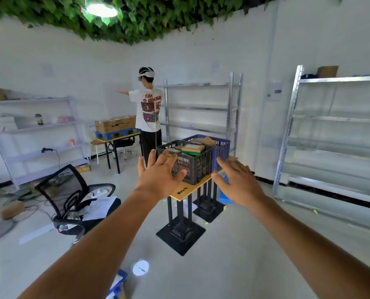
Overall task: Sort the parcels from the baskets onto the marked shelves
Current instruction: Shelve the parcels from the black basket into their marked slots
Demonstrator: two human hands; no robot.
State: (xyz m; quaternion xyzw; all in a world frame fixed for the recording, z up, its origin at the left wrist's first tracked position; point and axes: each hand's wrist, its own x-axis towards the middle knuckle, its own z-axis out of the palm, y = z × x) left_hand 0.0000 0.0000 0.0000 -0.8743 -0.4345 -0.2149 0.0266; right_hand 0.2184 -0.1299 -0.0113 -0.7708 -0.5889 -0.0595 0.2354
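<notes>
Black plastic mesh basket (192, 167), cardboard parcels (192, 148) (matt), wooden tabletop (188, 190), shiny metal shelves (201, 107)

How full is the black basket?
Loaded, not empty: the black basket holds boxed parcels stacked up to its rim. Depth of the pile: cannot tell.

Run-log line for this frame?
left hand: open, empty | right hand: open, empty | black basket: parcels inside | blue basket: behind

A small parcel storeroom: bare metal shelving racks (201, 108), crates of boxes (192, 162), stacked cartons on a pallet (115, 125).
</notes>
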